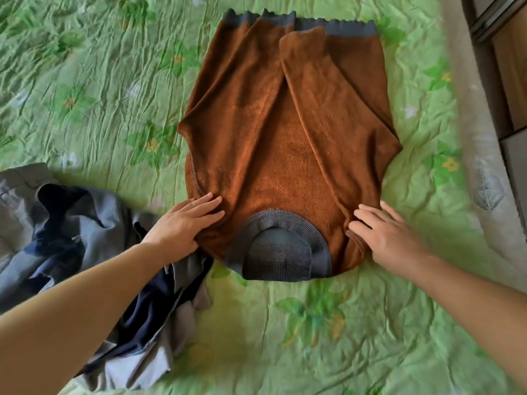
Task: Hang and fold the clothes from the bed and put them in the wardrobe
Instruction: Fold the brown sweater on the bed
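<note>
A brown fleecy sweater (285, 155) lay flat on the bed's green floral cover (99, 81). Its grey ribbed collar (278, 246) pointed toward the person and its grey ribbed hem band (336, 27) lay at the far end. Both sleeves were folded inward over the sweater's body. One sleeve (245, 81) ran from the sweater's left shoulder and the other sleeve (322, 95) from its right, and their ends lay near the hem band.

The left hand (182, 226) lay palm down on the sweater's left shoulder, just beside the collar, fingers straight and spread, gripping nothing. The right hand (390, 238) rested on the sweater's right shoulder on the other side of the collar. Its fingers were extended over the folded edge, and its thumb touched the fabric there.

To the left of the sweater, a crumpled pile of grey and navy clothes (71, 223) touched its near left edge, under the left wrist. Beyond the sweater's right side, past the edge of the bed, stood dark wooden furniture (510, 81), only partly visible.
</note>
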Motion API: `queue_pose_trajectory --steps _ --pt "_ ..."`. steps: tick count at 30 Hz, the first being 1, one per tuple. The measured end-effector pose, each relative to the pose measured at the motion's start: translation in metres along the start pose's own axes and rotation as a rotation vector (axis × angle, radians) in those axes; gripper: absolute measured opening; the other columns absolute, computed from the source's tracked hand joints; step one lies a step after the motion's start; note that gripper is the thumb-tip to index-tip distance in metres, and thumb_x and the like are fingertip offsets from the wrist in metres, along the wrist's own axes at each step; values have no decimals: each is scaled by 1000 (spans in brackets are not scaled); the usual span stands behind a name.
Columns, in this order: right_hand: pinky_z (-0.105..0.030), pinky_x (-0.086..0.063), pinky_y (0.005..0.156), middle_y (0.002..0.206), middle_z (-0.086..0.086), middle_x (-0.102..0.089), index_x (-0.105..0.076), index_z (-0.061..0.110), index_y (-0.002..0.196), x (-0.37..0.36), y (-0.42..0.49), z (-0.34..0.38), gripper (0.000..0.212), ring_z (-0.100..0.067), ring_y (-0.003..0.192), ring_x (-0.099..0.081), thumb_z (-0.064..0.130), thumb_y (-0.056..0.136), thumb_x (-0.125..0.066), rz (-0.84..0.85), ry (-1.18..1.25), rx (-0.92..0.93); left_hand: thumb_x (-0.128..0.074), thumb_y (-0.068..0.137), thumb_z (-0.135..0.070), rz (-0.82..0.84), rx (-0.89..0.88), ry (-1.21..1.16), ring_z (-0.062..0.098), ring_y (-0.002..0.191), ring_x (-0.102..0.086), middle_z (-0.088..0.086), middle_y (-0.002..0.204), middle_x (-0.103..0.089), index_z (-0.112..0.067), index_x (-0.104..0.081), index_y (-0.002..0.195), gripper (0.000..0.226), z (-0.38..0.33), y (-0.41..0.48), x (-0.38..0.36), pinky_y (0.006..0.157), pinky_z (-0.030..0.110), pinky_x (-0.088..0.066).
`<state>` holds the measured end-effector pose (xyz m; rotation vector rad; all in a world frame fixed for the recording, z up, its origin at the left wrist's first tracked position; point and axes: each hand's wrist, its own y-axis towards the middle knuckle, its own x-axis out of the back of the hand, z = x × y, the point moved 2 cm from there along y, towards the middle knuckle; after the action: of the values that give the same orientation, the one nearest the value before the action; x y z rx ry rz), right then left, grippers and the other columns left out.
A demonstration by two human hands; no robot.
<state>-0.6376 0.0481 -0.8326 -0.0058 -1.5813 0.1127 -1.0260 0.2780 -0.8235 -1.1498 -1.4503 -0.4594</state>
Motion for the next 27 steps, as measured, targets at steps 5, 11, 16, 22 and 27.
queue_pose_trajectory --steps 5,11,16,22,27 --pt "-53 -32 116 121 -8 -69 -69 16 109 13 -13 2 39 -28 126 -60 1 77 -51 27 65 16 -68 64 5 -15 -58 7 6 151 -12 -13 158 -32 -25 -48 148 92 -2 -10 3 125 37 2" --pt "-49 -46 108 92 4 -72 -73 21 99 50 -35 18 48 -20 98 -72 -2 57 -73 128 90 168 -64 62 -1 183 -179 2 7 149 -25 -12 153 -44 -28 -57 142 85 -20 -45 5 124 43 -8" --pt "-31 -49 93 102 11 -65 -55 36 111 78 -27 14 45 -18 103 -63 6 78 -49 517 381 -186 -58 73 2 150 92 -371 2 130 -52 -17 134 -63 -41 -67 123 66 -30 -49 23 116 34 -36" --pt "-33 -45 76 102 -10 -70 -66 29 111 124 85 -57 43 -31 96 -65 0 81 -55 118 642 -633 -60 86 17 -335 566 -977 18 75 -69 2 81 -76 -12 -74 104 37 12 45 123 68 29 -59" --pt "-46 -45 99 134 -23 -53 -44 12 140 117 150 -104 58 -44 122 -53 39 93 -65 22 497 -896 -69 93 -20 -435 773 -797 32 105 -63 11 131 -57 -23 -38 150 65 41 112 163 86 41 -59"
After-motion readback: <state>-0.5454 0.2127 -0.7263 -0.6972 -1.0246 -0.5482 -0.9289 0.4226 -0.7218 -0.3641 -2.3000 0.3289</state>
